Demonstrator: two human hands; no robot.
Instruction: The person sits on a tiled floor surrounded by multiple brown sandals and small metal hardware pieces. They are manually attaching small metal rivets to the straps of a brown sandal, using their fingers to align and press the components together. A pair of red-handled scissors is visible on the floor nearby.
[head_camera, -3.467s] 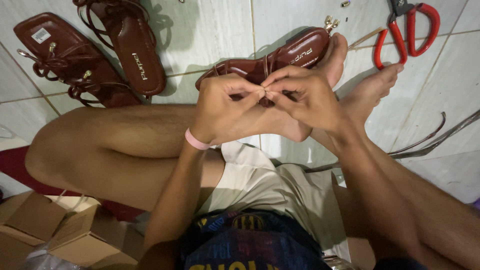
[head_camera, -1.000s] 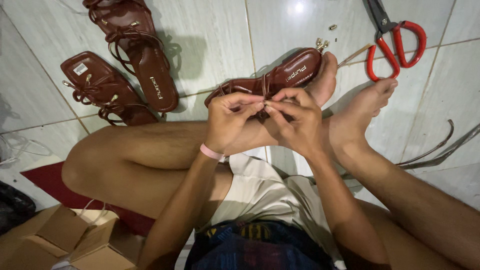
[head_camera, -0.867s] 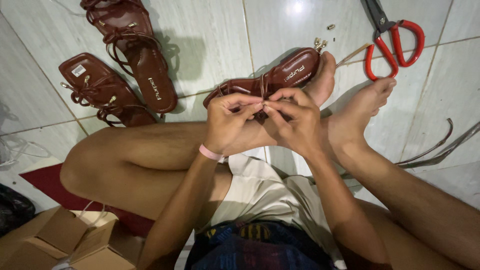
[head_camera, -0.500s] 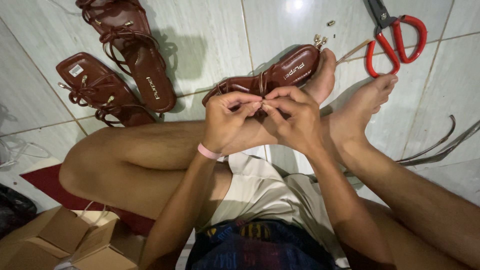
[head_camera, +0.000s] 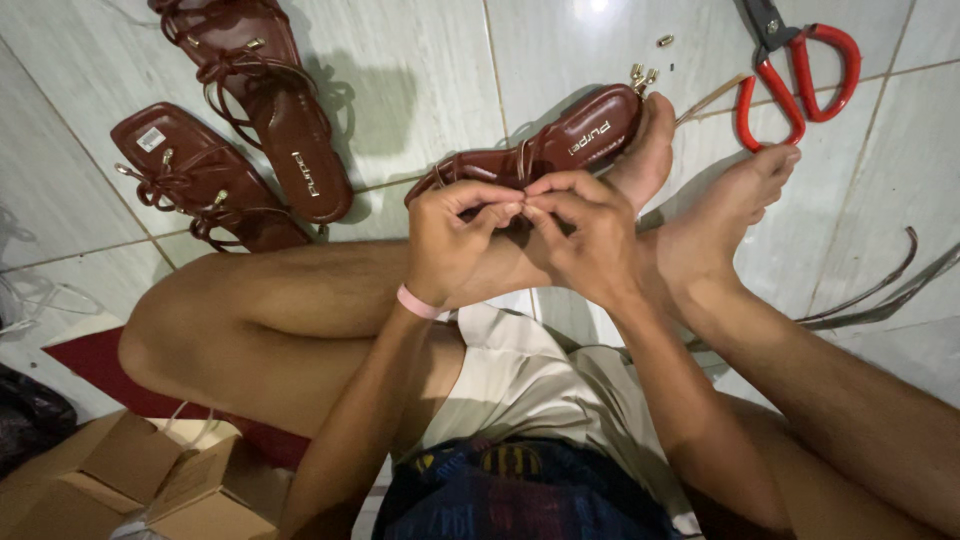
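Beside the red-handled scissors (head_camera: 800, 75), left hand (head_camera: 450, 245) and right hand (head_camera: 590, 240) pinch the thin strap of a brown leather sandal (head_camera: 560, 150), fingertips closed together; open cardboard boxes' (head_camera: 130, 485) contents cannot be told.

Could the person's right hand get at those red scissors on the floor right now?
Probably yes. The red scissors lie in the open on the tiled floor, beyond the feet, with nothing over them. But the right hand is busy pinching at the brown sandal.
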